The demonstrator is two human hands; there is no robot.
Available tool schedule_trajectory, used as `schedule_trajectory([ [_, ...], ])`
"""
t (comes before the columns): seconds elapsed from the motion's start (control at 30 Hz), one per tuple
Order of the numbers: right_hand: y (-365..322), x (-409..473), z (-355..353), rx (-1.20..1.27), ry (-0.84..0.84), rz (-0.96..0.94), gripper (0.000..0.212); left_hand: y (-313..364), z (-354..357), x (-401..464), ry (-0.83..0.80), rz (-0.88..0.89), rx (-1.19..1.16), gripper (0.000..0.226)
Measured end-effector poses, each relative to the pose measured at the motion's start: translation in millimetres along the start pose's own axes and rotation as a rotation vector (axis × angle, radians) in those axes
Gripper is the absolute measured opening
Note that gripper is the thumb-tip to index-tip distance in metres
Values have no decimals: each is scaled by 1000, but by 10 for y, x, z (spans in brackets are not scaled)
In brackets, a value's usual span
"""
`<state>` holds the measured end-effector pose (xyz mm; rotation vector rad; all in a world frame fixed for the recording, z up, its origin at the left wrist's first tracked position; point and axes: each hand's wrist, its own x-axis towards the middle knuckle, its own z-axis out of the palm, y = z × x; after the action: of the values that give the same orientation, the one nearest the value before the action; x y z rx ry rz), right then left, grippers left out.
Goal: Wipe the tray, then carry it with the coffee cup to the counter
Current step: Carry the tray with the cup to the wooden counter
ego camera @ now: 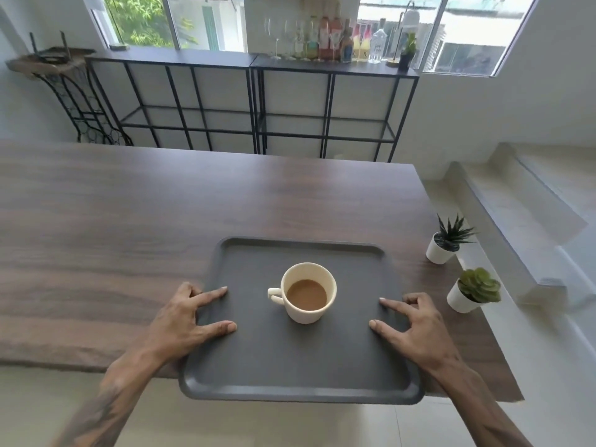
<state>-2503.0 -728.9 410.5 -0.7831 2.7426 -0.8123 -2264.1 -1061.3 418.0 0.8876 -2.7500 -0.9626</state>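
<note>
A dark grey tray lies on the wooden table, its near edge jutting past the table's front edge. A cream coffee cup, filled with light brown coffee, stands in the middle of the tray with its handle to the left. My left hand grips the tray's left rim, thumb and forefinger resting on the tray's surface. My right hand grips the right rim the same way. No cloth is in view.
Two small potted plants in white pots stand at the table's right edge. Beyond the table a black metal shelf counter holds glasses and bottles. A small wooden side table stands at the far left. Pale steps rise on the right.
</note>
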Motion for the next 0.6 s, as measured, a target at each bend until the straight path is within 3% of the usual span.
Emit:
schedule_trajectory([
  [0.43,-46,25,68,-36,3,14,54,-88,77,233,-24,-20,113,109],
  [0.6,-29,5,125,-155,22,25,54,-81,122,210,2,-34,161,98],
])
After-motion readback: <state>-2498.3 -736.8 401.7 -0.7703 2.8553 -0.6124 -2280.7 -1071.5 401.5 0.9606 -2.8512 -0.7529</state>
